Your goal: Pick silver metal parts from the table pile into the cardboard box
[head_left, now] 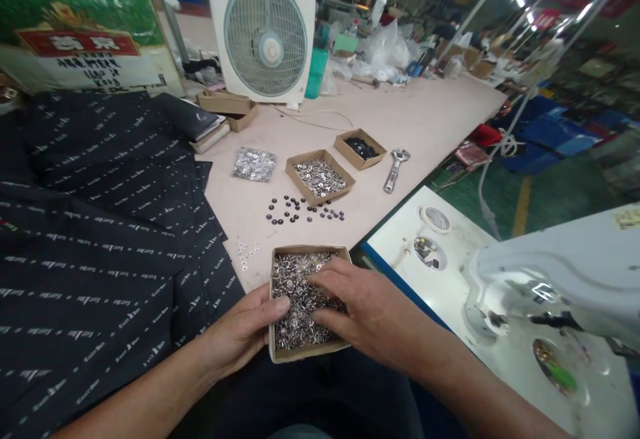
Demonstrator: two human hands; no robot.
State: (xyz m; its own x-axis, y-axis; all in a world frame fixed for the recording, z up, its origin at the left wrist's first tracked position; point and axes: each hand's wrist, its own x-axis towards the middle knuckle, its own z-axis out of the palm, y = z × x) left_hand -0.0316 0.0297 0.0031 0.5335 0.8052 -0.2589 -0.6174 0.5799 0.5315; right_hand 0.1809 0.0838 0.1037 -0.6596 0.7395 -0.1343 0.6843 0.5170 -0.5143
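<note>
My left hand [250, 329] grips the left wall of a small cardboard box [303, 357], its thumb over the rim. Many small silver metal snap-fastener parts [295, 299] fill this box. Over the box's right side, my right hand [350, 302] has its fingertips down among the metal parts, thumb and fingers apart. Whether a single piece lies under those fingertips is hidden. The box is at the near edge of the table, above my lap.
Loose black caps [287, 214] lie beyond the box, before a tray of silver parts [320, 178] and a tray of black parts [362, 148]. Dark printed fabric [100, 246] covers the left. A wrench [395, 171], fan [270, 46] and white machine [540, 286] stand around.
</note>
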